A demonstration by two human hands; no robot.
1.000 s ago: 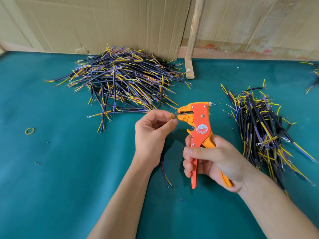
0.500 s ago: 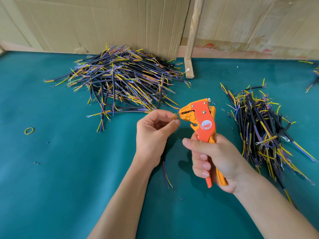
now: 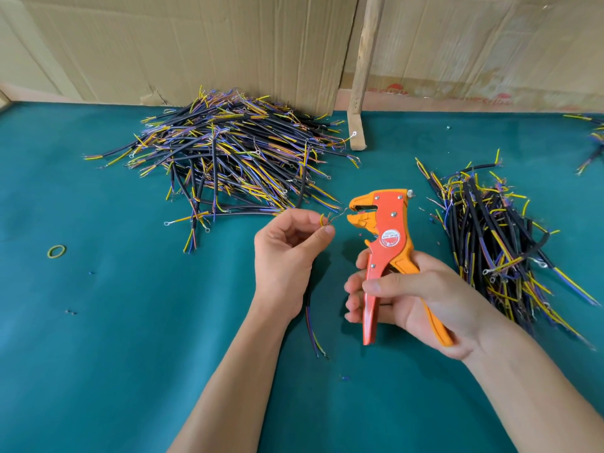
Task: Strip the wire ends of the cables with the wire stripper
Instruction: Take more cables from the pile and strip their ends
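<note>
Left hand pinches cable just left of wire stripper, bared strands at its mouth. Right hand clenches the handles. Judgement: strip done; next, withdraw and re-feed.

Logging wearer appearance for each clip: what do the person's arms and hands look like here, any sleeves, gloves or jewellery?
Both forearms are bare as far as the frame shows, with no sleeve in view. The left hand and right hand wear no gloves, and no rings, watch or wristband show on either. Fingernails are short and unpainted. No markings or tape are visible.
</note>
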